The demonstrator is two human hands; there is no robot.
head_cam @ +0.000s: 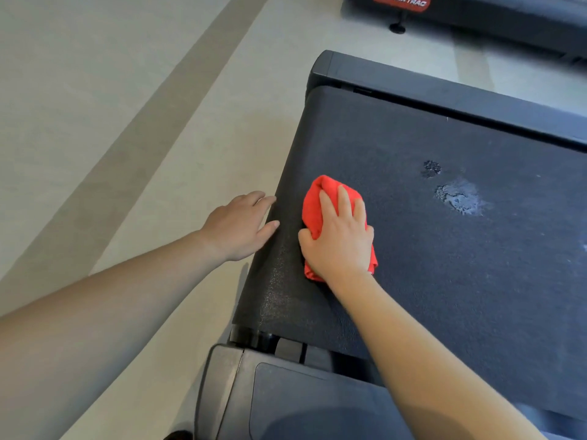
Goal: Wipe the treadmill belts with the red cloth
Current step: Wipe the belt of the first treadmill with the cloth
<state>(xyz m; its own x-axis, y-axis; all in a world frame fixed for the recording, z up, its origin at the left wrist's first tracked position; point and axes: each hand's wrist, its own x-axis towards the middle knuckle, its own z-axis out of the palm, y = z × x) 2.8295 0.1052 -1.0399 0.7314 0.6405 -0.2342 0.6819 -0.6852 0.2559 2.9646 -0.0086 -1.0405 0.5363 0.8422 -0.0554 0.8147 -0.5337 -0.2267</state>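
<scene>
A black treadmill belt [444, 265] fills the right half of the view. The folded red cloth [317, 198] lies on the belt near its rear end. My right hand [340, 239] lies on top of the cloth with fingers spread over it and the thumb round its left side, pressing it onto the belt. My left hand [238, 227] rests with straight fingers against the belt's curved rear edge, holding nothing. Two pale dusty smudges [460, 198] mark the belt to the right of the cloth.
Dark side rails [444, 93] frame the belt, and a plastic end cover [286, 398] sits at the bottom. Pale floor [95, 122] with a grey stripe lies to the left. A second treadmill with a red Star Trac label [401, 1] stands at the top right.
</scene>
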